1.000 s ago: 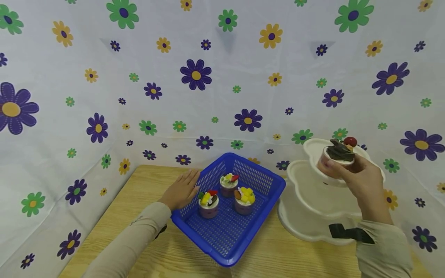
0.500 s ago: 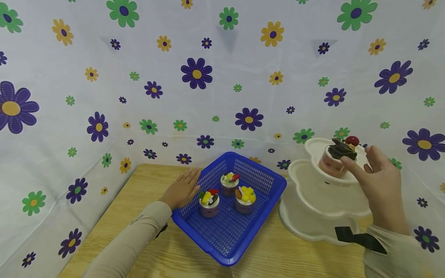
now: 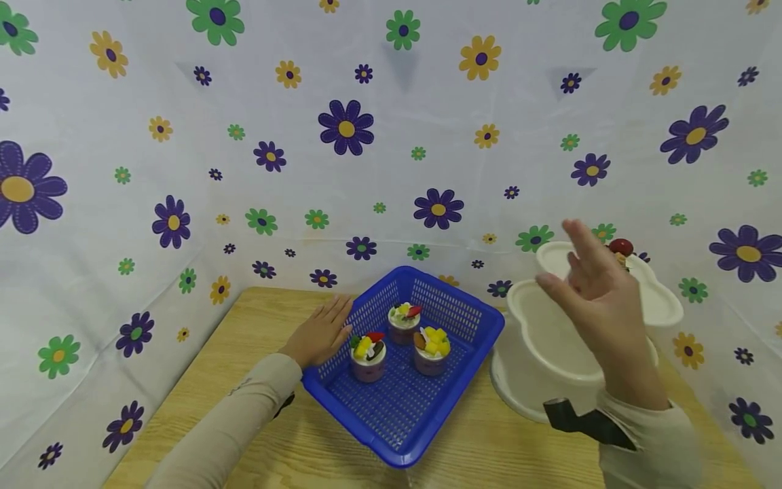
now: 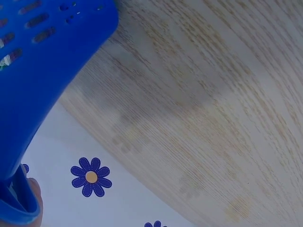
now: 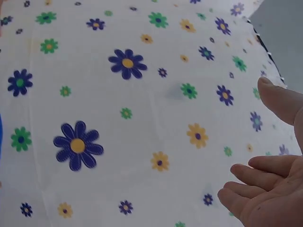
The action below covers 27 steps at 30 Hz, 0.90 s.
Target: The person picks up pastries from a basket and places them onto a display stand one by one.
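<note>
My right hand (image 3: 601, 295) is raised in front of the tiered white stand (image 3: 546, 326), fingers spread and holding nothing. Behind it, the chocolate-topped dessert cup is mostly hidden on the top tier; its red cherry (image 3: 621, 247) shows. In the right wrist view the same hand (image 5: 270, 182) has thumb and fingers apart. My left hand (image 3: 319, 333) rests with straight fingers on the left rim of the blue basket (image 3: 400, 454). Inside stand three fruit-topped dessert cups: one at the back (image 3: 403, 329), one at left (image 3: 368, 367), one at right (image 3: 430, 360).
Basket and stand are side by side on a wooden table (image 3: 482, 448). A white flower-print cloth (image 3: 391, 170) hangs behind and along both sides. The stand's lower tiers jut out beneath my right hand.
My right hand has let go of the chocolate-topped dessert cup on the top tier and moved left, now covering most of it. My left hand has stayed on the basket.
</note>
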Each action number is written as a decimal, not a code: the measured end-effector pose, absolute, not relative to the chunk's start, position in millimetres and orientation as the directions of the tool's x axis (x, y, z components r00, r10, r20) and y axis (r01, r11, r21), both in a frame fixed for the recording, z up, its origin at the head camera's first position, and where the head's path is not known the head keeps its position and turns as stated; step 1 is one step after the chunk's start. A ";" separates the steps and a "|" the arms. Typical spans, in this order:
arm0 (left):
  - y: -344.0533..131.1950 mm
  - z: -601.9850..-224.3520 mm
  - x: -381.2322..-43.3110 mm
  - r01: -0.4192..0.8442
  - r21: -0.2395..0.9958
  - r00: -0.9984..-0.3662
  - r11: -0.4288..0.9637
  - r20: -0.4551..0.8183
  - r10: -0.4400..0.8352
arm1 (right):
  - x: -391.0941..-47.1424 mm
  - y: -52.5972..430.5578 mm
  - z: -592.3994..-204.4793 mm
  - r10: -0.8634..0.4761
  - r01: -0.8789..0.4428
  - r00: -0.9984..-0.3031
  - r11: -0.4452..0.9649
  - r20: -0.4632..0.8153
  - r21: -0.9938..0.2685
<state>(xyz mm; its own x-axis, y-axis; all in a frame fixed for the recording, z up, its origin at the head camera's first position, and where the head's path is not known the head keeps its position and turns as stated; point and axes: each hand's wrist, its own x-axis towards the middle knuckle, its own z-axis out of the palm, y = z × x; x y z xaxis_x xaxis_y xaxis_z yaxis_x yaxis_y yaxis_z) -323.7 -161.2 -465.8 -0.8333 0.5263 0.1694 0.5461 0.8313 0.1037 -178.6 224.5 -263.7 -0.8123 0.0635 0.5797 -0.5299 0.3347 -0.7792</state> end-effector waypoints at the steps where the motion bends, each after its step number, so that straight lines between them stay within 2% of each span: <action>1: -161.1 -465.0 -323.6 0.549 0.110 -0.832 0.829 0.172 0.528 | -183.7 216.5 -266.5 0.024 -0.549 -0.810 0.320 0.586 -0.772; 5: -160.8 -463.0 -323.3 0.552 0.102 -0.829 0.828 0.174 0.532 | -207.3 185.1 -281.5 -0.107 -0.567 -0.816 0.333 0.568 -0.753; 11: -161.6 -462.1 -323.2 0.559 0.103 -0.824 0.823 0.178 0.537 | -243.0 138.4 -309.8 -0.260 -0.509 -0.858 0.326 0.442 -0.797; 20: -158.8 -459.1 -319.5 0.544 0.113 -0.835 0.831 0.167 0.524 | -287.9 83.5 -373.9 -0.358 -0.253 -0.926 0.353 0.119 -0.901; 27: -160.3 -460.4 -320.5 0.546 0.097 -0.833 0.832 0.167 0.528 | -295.1 70.9 -413.6 -0.441 -0.092 -0.893 0.368 -0.086 -0.925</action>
<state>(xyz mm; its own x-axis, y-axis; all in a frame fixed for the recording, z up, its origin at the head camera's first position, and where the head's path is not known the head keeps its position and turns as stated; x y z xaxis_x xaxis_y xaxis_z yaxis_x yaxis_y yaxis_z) -320.5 -160.3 -460.4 -0.8330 0.5275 0.1666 0.5462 0.8320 0.0968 -295.1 70.9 -413.6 -0.8935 -0.4408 -0.0861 -0.0925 0.3681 -0.9252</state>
